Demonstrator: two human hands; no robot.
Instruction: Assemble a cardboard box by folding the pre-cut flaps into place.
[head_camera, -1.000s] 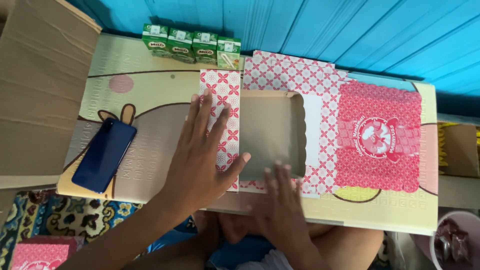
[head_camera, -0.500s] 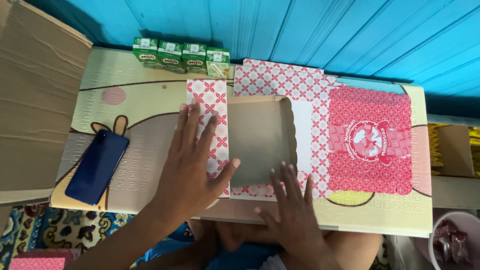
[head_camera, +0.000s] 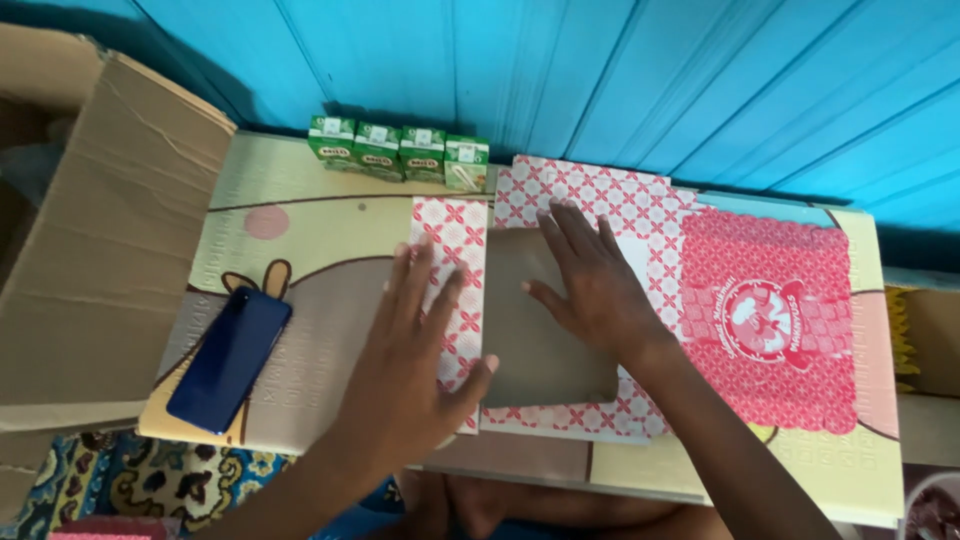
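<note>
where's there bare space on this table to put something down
Bare tabletop lies between the green drink cartons, the blue phone and the left hand. Crowded: the flattened red patterned box under the right hand.

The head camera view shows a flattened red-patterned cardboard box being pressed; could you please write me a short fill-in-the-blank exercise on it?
1. Both hands, the left hand and the right hand, press on a flattened cardboard box patterned in white and ____.
2. The dark blue phone lies to the ____ of the left hand.
3. By the blue wall stand ____ green drink cartons.

Missing words: red; left; four
</note>
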